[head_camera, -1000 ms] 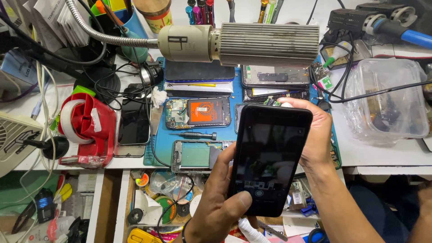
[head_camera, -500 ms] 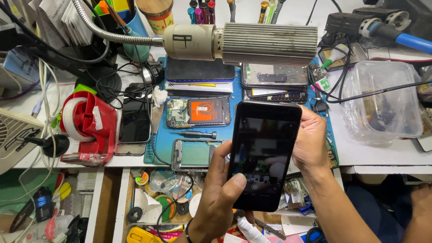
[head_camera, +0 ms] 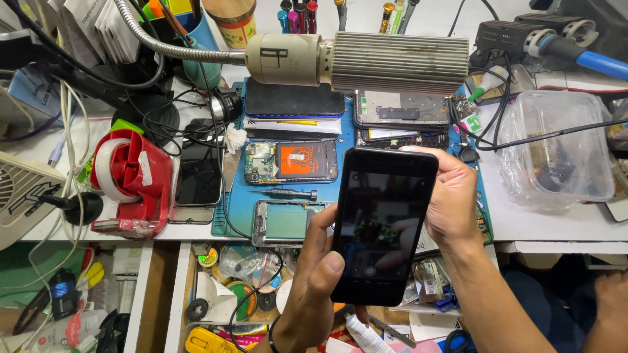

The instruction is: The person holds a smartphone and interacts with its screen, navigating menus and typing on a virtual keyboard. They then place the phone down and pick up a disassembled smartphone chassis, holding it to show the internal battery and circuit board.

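Head view: phone (head_camera: 383,225) is held upright over the counter (head_camera: 549,222) edge, at 6 o'clock of the opened board (head_camera: 292,161). Left hand (head_camera: 314,287) clamped low, right hand (head_camera: 451,199) clamped on the side. Screen should be kept level, thumb tapped lightly.

The phone (head_camera: 383,225) has a glossy black glass face (it mirrors the room faintly). The lamp head (head_camera: 399,62) is ribbed, matt grey metal on a flexible metal gooseneck (head_camera: 163,42). The tape dispenser (head_camera: 134,180) is shiny red plastic, the storage box (head_camera: 556,150) clear, scuffed plastic, and the work mat (head_camera: 229,219) matt blue rubber.
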